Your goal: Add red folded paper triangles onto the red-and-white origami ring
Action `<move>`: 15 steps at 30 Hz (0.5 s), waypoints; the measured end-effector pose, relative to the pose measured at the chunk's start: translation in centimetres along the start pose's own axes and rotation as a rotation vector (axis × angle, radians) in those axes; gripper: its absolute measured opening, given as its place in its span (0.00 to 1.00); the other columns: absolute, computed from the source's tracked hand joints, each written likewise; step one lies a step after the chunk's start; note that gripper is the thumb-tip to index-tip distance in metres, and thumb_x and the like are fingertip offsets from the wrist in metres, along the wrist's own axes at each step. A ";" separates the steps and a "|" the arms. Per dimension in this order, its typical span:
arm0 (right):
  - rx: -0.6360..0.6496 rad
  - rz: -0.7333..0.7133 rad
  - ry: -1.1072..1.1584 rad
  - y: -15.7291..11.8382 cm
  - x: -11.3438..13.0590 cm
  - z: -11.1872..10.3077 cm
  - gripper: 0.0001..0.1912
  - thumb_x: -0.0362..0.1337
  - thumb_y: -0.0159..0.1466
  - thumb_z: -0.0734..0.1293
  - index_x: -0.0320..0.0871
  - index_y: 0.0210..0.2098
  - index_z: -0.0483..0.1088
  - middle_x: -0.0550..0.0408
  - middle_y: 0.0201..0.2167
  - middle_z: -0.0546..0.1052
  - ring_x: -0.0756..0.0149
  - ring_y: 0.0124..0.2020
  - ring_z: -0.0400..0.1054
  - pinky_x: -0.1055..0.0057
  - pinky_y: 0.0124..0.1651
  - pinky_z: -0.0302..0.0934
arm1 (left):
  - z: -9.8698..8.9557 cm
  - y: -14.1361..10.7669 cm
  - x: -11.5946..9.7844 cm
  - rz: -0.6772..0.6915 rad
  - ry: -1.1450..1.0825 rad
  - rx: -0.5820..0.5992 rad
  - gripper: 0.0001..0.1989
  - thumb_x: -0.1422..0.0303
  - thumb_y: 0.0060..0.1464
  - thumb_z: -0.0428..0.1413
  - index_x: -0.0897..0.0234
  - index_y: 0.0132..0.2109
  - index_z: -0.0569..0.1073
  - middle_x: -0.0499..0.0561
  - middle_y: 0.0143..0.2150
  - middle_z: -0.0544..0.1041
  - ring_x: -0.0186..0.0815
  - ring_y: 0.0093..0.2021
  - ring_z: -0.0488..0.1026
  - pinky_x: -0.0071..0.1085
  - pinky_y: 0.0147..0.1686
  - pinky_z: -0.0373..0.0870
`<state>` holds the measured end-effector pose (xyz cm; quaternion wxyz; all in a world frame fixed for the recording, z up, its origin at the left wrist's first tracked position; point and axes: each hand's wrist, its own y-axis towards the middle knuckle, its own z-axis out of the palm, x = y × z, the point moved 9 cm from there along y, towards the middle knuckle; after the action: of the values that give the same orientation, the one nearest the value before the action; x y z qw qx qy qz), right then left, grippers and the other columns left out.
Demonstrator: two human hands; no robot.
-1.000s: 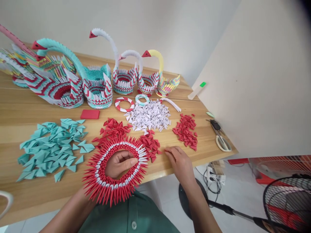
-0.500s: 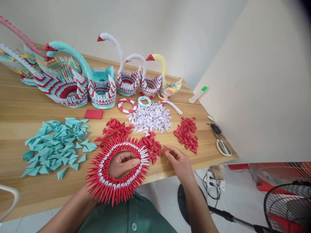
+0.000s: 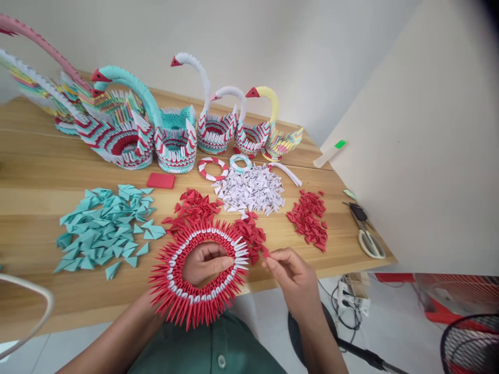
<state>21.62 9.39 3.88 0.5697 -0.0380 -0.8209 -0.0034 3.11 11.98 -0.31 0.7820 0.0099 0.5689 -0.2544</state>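
Observation:
A spiky ring of folded red paper pieces, with a band of white ones, is held up over the table's front edge. My left hand reaches through its middle, thumb and fingers closed on its right side. Just right of the ring, my right hand pinches a small red paper piece between thumb and fingertips. Close behind lies a small heap of red pieces. More red pieces lie behind the ring, and white pieces are piled farther back.
Paper swans stand along the back. Teal pieces lie left, another red heap right. Two small paper rings and a red card rest mid-table. Scissors lie near the right edge; a fan stands lower right.
The camera view has shifted, so the table's contents appear farther right. My right hand has turned slightly and its pinched red piece shows more clearly. My left hand still holds the ring.

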 end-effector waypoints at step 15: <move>0.185 -0.016 0.311 -0.7 -0.6 3.0 0.04 0.33 0.58 0.72 0.48 0.29 0.74 0.60 0.29 0.76 0.70 0.32 0.68 0.75 0.35 0.62 | 0.9 0.1 0.5 -0.005 -0.109 0.084 0.20 0.55 0.37 0.67 0.67 0.23 0.70 0.45 0.19 0.67 0.27 0.21 0.61 0.25 0.23 0.58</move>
<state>18.96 8.85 2.29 0.6909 0.0221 -0.7200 0.0618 4.07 11.61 -0.46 0.8101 0.0275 0.5144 -0.2799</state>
